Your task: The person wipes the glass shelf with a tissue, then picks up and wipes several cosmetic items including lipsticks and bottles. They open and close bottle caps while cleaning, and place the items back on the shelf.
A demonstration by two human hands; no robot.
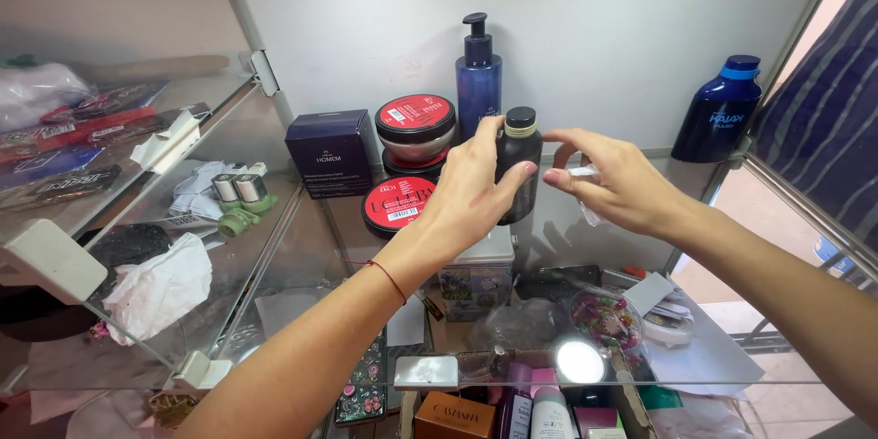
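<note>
Going left to right on this glass shelf point(302, 219): dark box point(331, 152), stacked red-lidded jars point(415, 126), tall blue pump bottle point(478, 73), then the left hand point(471, 190) wrapped around a small dark bottle point(519, 165) standing on the shelf, right hand point(617, 185) pinching clear plastic wrap point(585, 185) just beside it, blue bottle point(718, 110) far right

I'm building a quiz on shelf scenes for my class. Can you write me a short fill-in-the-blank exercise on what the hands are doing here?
1. The left hand grips a dark bottle with a ____ cap.
2. Behind that bottle stands a tall blue bottle topped with a ____ dispenser.
3. The round jars beside the hands have ____ lids.
4. The right hand pinches a scrap of ____ plastic.

Missing words: black; pump; red; clear
</note>
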